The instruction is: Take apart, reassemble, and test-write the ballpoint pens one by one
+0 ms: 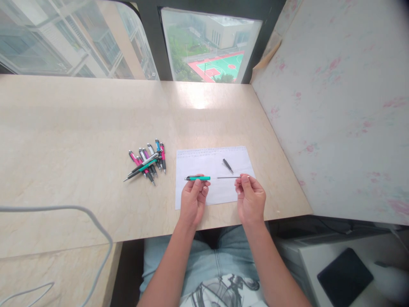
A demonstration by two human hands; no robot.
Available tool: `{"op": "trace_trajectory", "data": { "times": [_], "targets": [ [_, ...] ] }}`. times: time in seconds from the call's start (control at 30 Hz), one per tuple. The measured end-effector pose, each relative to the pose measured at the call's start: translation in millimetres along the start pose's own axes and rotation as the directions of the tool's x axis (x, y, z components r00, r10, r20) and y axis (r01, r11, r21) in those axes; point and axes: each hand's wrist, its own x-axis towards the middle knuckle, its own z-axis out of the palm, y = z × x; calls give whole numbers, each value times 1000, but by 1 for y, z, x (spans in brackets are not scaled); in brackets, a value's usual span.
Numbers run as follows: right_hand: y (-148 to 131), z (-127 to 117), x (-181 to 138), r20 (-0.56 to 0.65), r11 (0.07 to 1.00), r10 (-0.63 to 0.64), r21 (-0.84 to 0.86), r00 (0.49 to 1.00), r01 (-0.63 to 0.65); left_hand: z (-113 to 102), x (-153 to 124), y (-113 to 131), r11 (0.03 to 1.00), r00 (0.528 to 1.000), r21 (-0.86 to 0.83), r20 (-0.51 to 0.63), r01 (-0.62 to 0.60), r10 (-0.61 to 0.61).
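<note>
My left hand (194, 200) is closed on a green pen barrel (201, 178) with a dark clip, held level over the sheet of paper (217, 194). Between the fingers of my right hand (251, 196) is a thin dark pen refill (228, 177), its free end pointing left toward the barrel's open end. A small gap separates the two. On the paper, just beyond the refill, lies a black pen grip section (227, 165) with a pointed tip. Rows of handwriting run along the sheet's far edge.
Left of the paper, several pens (147, 160) in pink, green, blue, white and black lie in a pile. A grey cable (79, 208) loops over the table's left front. A papered wall (335, 106) borders the right side; windows (211, 47) stand behind. A dark flat object (345, 277) lies low right.
</note>
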Motion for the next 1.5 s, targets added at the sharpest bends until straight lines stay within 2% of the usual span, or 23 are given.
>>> {"op": "trace_trajectory", "data": {
  "times": [0.23, 0.6, 0.8, 1.03, 1.27, 1.5],
  "targets": [
    [0, -1, 0, 15, 1000, -13, 18, 1000, 12, 2, 1, 0, 1000, 1000, 6, -3, 6, -6],
    [8, 6, -9, 119, 992, 53, -121, 991, -38, 2, -4, -3, 992, 996, 128, 84, 12, -23],
    [11, 5, -9, 113, 986, 52, -165, 992, -33, 5, -5, -2, 991, 998, 130, 55, 6, -13],
    [15, 6, -11, 109, 985, 43, -170, 993, -24, 8, -8, -1, 990, 996, 140, 90, -9, -4],
    [20, 9, -12, 128, 975, 43, -220, 991, -14, 6, -7, -3, 986, 992, 167, 115, 28, -48],
    [14, 16, -14, 141, 943, -43, -321, 989, 87, 6, -8, -3, 985, 995, 173, 100, 8, -26]
  ]
}}
